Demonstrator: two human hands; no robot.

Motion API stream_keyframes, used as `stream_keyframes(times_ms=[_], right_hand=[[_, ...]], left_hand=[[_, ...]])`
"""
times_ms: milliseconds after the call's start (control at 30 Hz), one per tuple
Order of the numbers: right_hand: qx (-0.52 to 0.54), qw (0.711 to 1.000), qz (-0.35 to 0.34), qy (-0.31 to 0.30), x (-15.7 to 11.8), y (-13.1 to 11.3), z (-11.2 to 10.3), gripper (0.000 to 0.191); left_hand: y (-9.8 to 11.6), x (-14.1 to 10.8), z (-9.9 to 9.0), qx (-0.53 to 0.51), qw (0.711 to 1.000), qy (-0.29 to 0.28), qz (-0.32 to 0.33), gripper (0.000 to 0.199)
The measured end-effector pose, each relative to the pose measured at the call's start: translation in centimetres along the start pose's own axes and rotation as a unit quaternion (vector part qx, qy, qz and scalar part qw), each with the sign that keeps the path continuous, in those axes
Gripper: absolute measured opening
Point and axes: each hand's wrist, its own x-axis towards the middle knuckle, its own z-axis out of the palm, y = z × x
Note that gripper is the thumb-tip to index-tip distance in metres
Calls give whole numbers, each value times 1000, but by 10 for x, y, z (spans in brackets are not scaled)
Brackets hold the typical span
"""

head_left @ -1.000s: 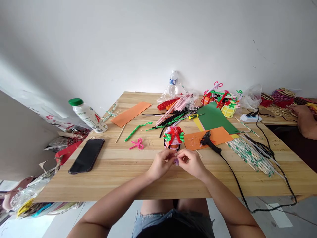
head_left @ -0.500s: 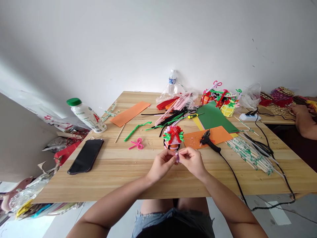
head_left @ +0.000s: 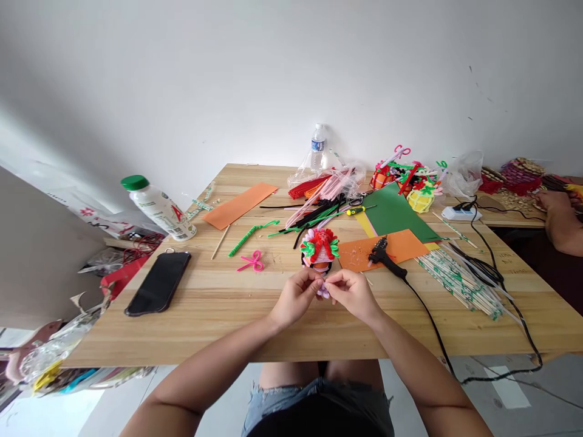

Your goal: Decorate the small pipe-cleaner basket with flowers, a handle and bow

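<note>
Between my fingertips is a small light-purple pipe cleaner piece (head_left: 323,292), bent into loops. My left hand (head_left: 298,297) pinches it from one side and my right hand (head_left: 353,294) from the other; both are closed, and the fingers hide part of it. Just beyond them stands a small orange basket (head_left: 320,250) with red, green and pink pipe cleaner flowers on top. Left of the basket lie a pink looped pipe cleaner (head_left: 252,261) and a green coiled pipe cleaner (head_left: 246,240). A black glue gun (head_left: 385,258) rests to the right on orange paper (head_left: 355,252).
Loose pipe cleaners (head_left: 319,203), a yellow screwdriver (head_left: 356,210) and green paper (head_left: 401,209) lie farther back. Wrapped sticks (head_left: 460,285) and a power strip (head_left: 461,212) are at right, with trailing cords. A phone (head_left: 158,283) and white bottle (head_left: 159,209) stand left. Another person's arm (head_left: 562,221) reaches in.
My fingers have shifted slightly around the purple pipe cleaner piece, and more of its loops show below them. The things on the table stay where they were.
</note>
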Motion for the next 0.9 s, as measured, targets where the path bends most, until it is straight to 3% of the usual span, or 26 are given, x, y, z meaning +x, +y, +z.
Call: stream_keyframes(times_ms=[167,300,433,567,633,767,900], right_hand=[[-21,1000,-17,-8,0,1,-3,13],[-90,993,-82,12,0,2,-3,9],[-152,979,-134,29,-1,1,-2,8],[-149,981,-124,13,-1,0,-3,9],[-168,973,-158,7,-1,1,-4,17],[-212,950,-230,4,0,1,-7,17],[-218,951,-218,5,0,0,-7,17]], left_hand=[[-3,-3,-2,92,994,26,50,34],[-2,-4,-2,170,979,38,109,28],[1,-2,-2,164,978,21,129,24],[2,0,-5,90,993,-12,76,29],[2,2,-6,55,998,-17,35,32],[0,5,-8,-1,999,-7,-39,37],[-1,7,-7,-65,995,14,-78,47]])
